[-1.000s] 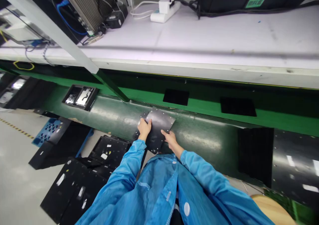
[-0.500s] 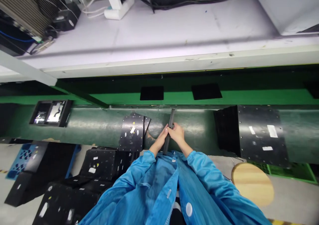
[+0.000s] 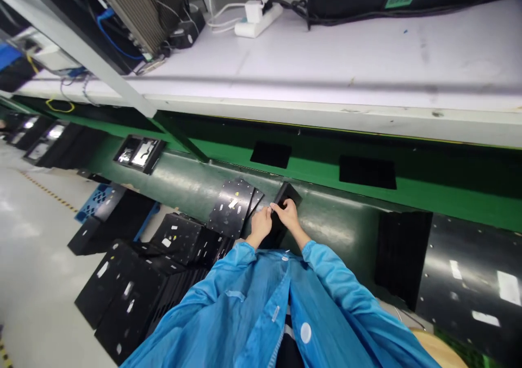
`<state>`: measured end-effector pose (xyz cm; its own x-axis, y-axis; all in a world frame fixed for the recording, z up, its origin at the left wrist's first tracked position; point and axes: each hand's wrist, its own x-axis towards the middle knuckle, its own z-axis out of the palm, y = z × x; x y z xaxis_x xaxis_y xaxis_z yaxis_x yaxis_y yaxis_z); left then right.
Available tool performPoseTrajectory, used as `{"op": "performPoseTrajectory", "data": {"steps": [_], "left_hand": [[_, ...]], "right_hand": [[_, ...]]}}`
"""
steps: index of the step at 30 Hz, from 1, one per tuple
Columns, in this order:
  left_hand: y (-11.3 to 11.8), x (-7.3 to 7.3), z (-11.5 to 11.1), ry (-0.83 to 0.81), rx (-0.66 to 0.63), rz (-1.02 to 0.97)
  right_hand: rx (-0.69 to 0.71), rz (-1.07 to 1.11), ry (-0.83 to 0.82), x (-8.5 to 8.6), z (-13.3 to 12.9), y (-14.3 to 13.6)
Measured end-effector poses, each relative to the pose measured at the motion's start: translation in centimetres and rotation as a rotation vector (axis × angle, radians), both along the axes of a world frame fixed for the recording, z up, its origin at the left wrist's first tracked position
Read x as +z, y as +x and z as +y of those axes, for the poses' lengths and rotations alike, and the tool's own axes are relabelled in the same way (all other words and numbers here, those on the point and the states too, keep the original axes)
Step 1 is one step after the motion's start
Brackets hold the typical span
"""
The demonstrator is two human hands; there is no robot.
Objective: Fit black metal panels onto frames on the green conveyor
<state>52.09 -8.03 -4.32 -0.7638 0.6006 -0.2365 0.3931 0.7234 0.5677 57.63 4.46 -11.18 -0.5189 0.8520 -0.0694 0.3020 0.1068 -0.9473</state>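
Observation:
A flat black piece with a raised rim, like a shallow tray (image 3: pixel 294 193), stands tilted over the green bench in front of my body. My left hand (image 3: pixel 261 225) is closed at its left edge, thumb up. My right hand (image 3: pixel 287 214) has its fingers bent over the rim, with its thumb reaching toward the left thumb. Both hands nearly meet at the piece, and they hide part of it. Just left of my left hand lie black studded plates (image 3: pixel 231 207) with small white labels, one fanned out beneath another.
Stacks of black plates (image 3: pixel 175 237) stand at the lower left. On the green bench (image 3: pixel 338 221), a large black stack (image 3: pixel 468 281) sits to the right and a two-part black tray (image 3: pixel 140 153) farther left. A white shelf (image 3: pixel 326 58) with cables and a power strip (image 3: pixel 259 21) runs above.
The view has turned, so the surroundings appear rotated. The black piece, seen edge-on as a narrow bar before, now shows more of its broad side. My left hand has gone from extended to curled.

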Motion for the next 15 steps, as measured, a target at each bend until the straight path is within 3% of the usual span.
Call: {"op": "performPoseTrajectory", "data": {"steps": [3, 8, 11, 15], "left_hand": [[-1.8, -0.8, 0.0, -0.094, 0.099, 0.037], [-5.9, -2.8, -2.1, -0.193, 0.315, 0.122], [-9.8, -3.0, -4.3, -0.164, 0.377, 0.235], [-16.9, -3.2, -7.5, -0.125, 0.451, 0.267]], "right_hand": [[-0.017, 0.03, -0.004, -0.1, -1.0, -0.9], [0.173, 0.19, -0.137, -0.4, -1.3, 0.4], [0.149, 0.305, -0.214, -0.1, 0.1, 0.8], [0.014, 0.35, -0.256, 0.2, 4.4, 1.5]]}}
